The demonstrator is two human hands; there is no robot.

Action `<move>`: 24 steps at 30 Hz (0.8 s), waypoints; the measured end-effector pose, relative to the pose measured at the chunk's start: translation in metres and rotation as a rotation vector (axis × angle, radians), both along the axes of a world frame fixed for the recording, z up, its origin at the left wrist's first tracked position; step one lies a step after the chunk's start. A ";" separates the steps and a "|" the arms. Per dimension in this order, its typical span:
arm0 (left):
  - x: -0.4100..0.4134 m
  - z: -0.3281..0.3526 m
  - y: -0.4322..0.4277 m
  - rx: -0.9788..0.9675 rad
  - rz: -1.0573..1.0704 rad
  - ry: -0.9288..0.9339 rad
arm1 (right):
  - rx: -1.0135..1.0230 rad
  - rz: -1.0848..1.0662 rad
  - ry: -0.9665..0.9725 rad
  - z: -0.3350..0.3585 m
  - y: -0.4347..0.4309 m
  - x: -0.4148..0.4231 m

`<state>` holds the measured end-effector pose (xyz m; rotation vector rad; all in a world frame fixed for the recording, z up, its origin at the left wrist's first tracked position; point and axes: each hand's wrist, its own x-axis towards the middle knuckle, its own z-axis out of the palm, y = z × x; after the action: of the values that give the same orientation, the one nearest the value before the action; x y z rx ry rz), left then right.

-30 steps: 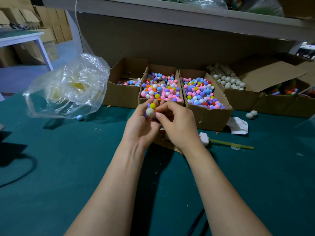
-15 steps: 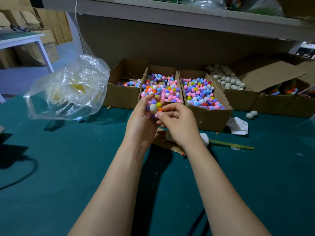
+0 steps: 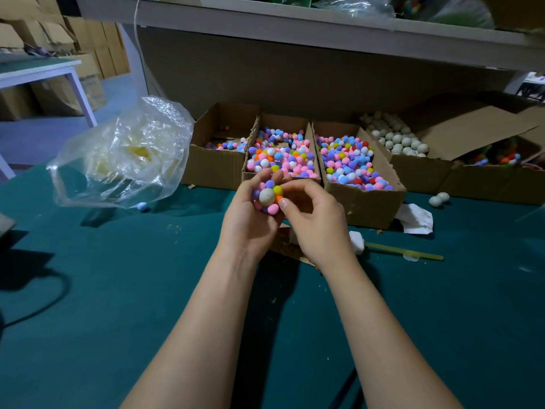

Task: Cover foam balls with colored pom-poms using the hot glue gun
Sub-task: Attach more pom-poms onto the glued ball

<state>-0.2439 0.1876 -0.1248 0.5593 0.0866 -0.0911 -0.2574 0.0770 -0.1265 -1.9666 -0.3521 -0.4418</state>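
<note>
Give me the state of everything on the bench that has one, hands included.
foam ball, partly covered, bare patch toward camera
left hand, grips the foam ball
right hand, thumb and forefinger pinch the foam ball
left pom-pom box, open, nearly empty
middle pom-pom box, open, well filled
right pom-pom box, open, well filled
box of bare foam balls, open, flap raised
plastic bag, crumpled

Partly pom-pommed foam ball [image 3: 267, 197] cupped in left hand [image 3: 247, 222]; right hand [image 3: 320, 224] pinches it.

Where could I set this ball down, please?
Bare green tabletop lies left of the left hand holding the pom-pom foam ball, nearer than the clear plastic bag, and right of the right hand, nearer than the yellow-green stick. Crowded along the brown cardboard boxes.
</note>
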 end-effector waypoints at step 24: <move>-0.003 0.002 -0.003 -0.173 -0.039 0.033 | 0.135 -0.017 0.077 -0.005 0.002 0.004</move>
<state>-0.2466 0.1845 -0.1225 0.3866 0.0991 -0.1449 -0.2530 0.0789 -0.1311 -1.8503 -0.2500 -0.3897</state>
